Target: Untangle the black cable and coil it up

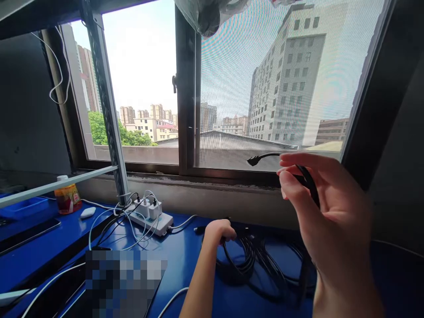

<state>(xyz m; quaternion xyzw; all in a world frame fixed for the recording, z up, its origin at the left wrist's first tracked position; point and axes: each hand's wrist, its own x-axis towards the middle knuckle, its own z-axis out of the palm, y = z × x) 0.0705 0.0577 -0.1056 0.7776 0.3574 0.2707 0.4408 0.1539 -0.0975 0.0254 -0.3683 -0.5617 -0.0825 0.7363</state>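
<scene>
My right hand, raised in front of the window, pinches a black cable between thumb and fingers. The cable's plug sticks out to the left of the fingertips, and its other part runs down behind the palm. Lower down, my left hand is closed at the far side of a coiled bundle of black cables on the blue table. Its fingers are curled round part of the bundle and mostly hidden from me. Another cable end lies just left of that hand.
A white power strip with chargers and tangled wires stands to the left. Beyond it are a white case, an orange-labelled jar and a blue tray. A metal shelf post rises before the window. A pixelated screen lies in front.
</scene>
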